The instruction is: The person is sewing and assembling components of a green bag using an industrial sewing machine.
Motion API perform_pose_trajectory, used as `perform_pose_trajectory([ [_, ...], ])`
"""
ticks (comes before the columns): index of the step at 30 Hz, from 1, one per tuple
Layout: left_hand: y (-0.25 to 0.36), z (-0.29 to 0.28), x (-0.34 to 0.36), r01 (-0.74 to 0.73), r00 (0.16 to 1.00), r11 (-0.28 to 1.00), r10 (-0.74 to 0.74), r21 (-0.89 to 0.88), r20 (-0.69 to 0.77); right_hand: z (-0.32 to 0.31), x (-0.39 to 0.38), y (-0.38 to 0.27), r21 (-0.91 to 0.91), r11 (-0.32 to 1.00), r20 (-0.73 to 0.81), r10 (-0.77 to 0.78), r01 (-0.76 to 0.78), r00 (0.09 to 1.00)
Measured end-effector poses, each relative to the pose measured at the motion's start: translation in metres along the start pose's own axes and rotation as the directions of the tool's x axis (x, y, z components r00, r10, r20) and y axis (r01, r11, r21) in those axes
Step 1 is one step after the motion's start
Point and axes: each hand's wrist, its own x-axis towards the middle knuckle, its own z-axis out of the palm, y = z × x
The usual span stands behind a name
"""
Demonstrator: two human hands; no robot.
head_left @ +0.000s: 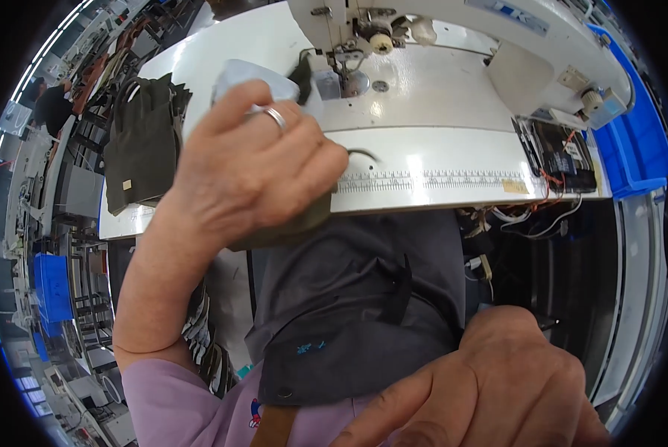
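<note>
My left hand (255, 167), with a ring on one finger, is raised over the front of the sewing table. Its fingers are curled round a dark olive fabric piece (293, 229), which hangs below the palm past the table edge. A thin dark strip pokes out beside the knuckles. Close to the camera at the lower right is my right hand (490, 380), back upward, its fingertips cut off or hidden. Beyond my left hand lie a pale bluish-white piece (248, 74) and the needle area of a white sewing machine (453, 89).
Stacked olive fabric pieces (144, 141) lie at the table's left. A ruler strip (431, 179) runs along the front edge. To the right are a dark device with loose wires (561, 156) and a blue bin (632, 149). A grey apron (356, 290) covers my lap.
</note>
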Motion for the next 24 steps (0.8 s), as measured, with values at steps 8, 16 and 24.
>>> perform_pose_trajectory([
  [8,0.074,0.041,-0.033,0.127,0.979,0.949,-0.073,-0.289,0.19,-0.002,-0.014,0.019,0.018,0.998,-0.078,-0.055,0.057,0.995],
  [16,0.081,0.046,-0.052,0.307,0.95,0.793,-0.291,-0.525,0.116,-0.004,-0.024,0.034,0.008,0.996,-0.156,-0.086,0.088,0.984],
  [24,0.082,0.039,-0.062,0.394,0.911,0.726,-0.388,-0.564,0.138,-0.002,-0.03,0.035,-0.041,0.993,-0.202,-0.113,0.107,0.973],
])
